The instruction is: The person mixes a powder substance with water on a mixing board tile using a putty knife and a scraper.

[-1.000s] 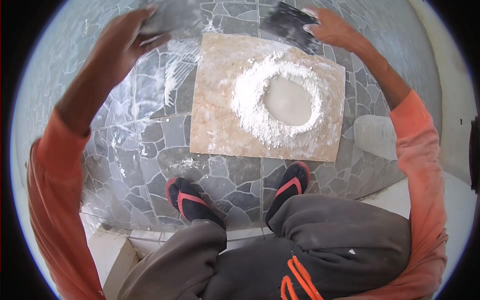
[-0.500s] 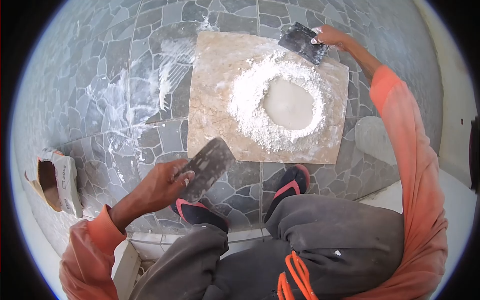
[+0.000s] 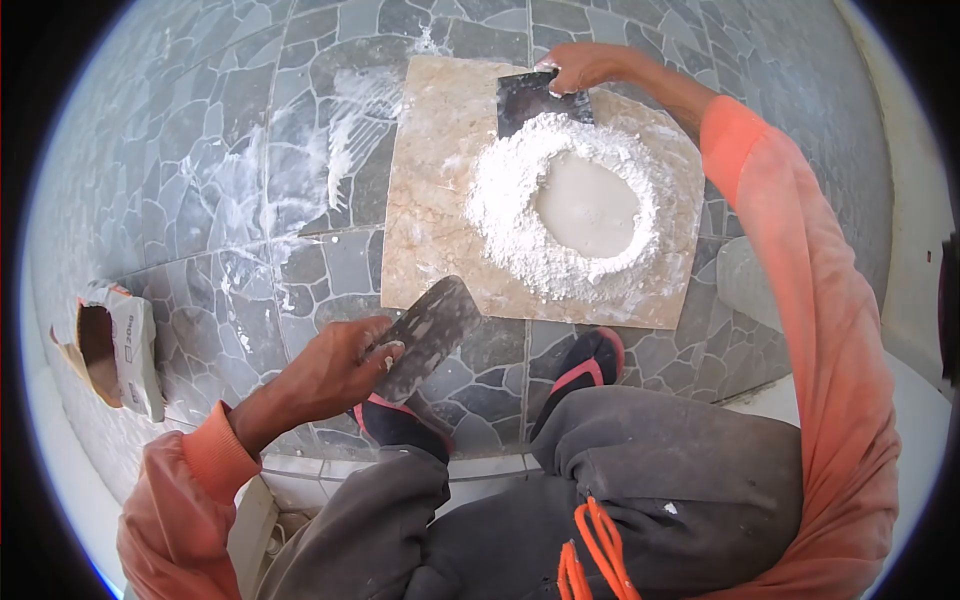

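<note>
A ring of white powder (image 3: 510,235) lies on a beige marbled board (image 3: 425,210), with a pool of pale, milky liquid (image 3: 588,205) in its hollow. My right hand (image 3: 580,68) grips a dark flat scraper (image 3: 535,103) at the far side of the ring; the blade's lower edge meets the powder. Closer to me, my left hand (image 3: 345,365) is closed on a second dark scraper blade (image 3: 430,335), spotted with dried white residue. That blade is tilted, with its tip near the board's front edge.
Grey stone-patterned tiles (image 3: 350,270) surround the board, with white smears (image 3: 345,140) on the left. An opened paper sack (image 3: 130,350) stands at the far left. My feet in dark flip-flops (image 3: 400,425) are close to the board's near edge. A wall (image 3: 915,200) rises at right.
My right hand has swept the scraper leftward along the board's far side, bringing it against the powder's far rim. My left hand and its scraper have barely shifted.
</note>
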### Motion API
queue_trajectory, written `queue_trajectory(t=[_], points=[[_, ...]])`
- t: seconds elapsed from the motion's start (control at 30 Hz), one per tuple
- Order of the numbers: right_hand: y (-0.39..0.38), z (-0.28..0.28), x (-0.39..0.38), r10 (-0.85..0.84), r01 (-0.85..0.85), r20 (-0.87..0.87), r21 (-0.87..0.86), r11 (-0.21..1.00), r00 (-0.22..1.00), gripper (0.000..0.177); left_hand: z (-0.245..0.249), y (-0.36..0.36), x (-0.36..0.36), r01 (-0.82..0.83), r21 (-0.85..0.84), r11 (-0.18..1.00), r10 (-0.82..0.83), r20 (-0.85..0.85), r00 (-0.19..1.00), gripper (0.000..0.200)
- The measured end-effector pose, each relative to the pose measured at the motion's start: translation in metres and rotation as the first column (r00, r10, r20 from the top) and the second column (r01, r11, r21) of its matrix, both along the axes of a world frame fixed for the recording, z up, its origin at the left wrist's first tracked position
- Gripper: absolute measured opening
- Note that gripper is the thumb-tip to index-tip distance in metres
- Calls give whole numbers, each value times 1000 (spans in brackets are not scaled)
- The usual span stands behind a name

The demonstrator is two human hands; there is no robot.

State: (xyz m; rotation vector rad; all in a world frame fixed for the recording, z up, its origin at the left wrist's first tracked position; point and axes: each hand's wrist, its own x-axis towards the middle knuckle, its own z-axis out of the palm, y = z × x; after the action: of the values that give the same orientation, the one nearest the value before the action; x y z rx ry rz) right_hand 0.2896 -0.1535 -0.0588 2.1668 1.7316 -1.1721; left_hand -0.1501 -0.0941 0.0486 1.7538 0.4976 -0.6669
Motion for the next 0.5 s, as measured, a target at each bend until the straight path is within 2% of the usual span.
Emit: queue_trajectory(t=[0.1,0.2,0.33,0.4,0.5], points=[[1,4,-6,67,-67,11,19,998,998,51,-1,-5,-5,22,-11,1000,-23,-43,999,25],[-9,2,-14,121,-136,79,224,965,990,54,-2,-8,-8,54,-11,998,-54,-43,998,25],[-26,33,-36,91,-108,106,176,978,990,53,-1,-10,-3,150,30,988,-150,-26,988,27],[-35,43,-43,72,-90,127,141,986,989,50,-5,-13,-2,158,26,987,-160,61,985,26],[-49,45,-47,94,-115,113,197,974,989,44,-4,-18,5,196,46,980,-199,102,975,26]])
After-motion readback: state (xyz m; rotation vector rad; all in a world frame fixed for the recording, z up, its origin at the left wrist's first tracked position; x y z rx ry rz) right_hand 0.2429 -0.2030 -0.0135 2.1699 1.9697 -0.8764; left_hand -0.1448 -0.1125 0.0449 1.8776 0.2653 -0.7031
